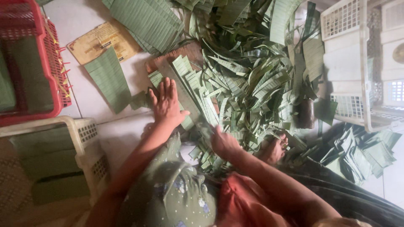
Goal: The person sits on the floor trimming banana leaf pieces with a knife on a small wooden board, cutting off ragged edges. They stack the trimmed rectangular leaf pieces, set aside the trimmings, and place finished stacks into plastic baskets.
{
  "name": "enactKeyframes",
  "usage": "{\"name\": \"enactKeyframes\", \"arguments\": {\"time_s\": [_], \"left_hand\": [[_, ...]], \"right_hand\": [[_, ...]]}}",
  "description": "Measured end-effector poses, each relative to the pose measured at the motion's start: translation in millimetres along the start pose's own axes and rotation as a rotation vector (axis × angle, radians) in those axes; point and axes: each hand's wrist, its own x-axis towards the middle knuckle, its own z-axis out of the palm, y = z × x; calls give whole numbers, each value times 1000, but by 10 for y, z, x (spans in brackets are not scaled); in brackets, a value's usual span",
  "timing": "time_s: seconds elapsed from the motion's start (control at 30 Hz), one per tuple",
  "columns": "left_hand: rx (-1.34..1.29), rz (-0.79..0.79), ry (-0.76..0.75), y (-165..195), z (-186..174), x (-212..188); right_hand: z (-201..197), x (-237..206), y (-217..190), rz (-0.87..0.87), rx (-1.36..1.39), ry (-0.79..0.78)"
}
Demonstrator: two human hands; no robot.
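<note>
My left hand (166, 103) lies flat with fingers spread on a stack of cut green leaf pieces (185, 71). The stack rests on a brown wooden board (189, 51) on the floor. My right hand (223, 142) is closed around the near end of a long, dark, flat blade (181, 90). The blade runs diagonally across the stack, just right of my left hand. Behind and to the right of the board is a big heap of narrow leaf trimmings (256, 75). My bare foot (274, 150) rests at the heap's near edge.
A red basket (50, 63) stands at the left, with a cream basket (84, 134) holding leaf stacks below it. A white crate (349, 54) is at the right, and folded leaves (362, 153) lie below it. One cut leaf (110, 80), a brown sheet (99, 40) and stacked leaves (147, 19) lie on the pale floor.
</note>
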Motion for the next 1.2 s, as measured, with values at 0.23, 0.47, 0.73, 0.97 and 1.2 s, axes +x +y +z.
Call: {"name": "enactKeyframes", "arguments": {"time_s": [0.23,0.47,0.73,0.97,1.2], "left_hand": [[-41,22,35,54,-231,-66],[-169,101,123,-274,-151,94],[-330,-79,226,-818,-43,699],[-156,-153,44,-774,-60,952],[-265,-133,-96,-863,-48,1047]], "right_hand": [[52,-256,1035,-402,-423,273],[-693,411,465,-338,-215,881],[-414,541,-667,-641,-127,580],[-294,607,-236,-549,180,712],[-807,759,-219,-390,-86,982]]}}
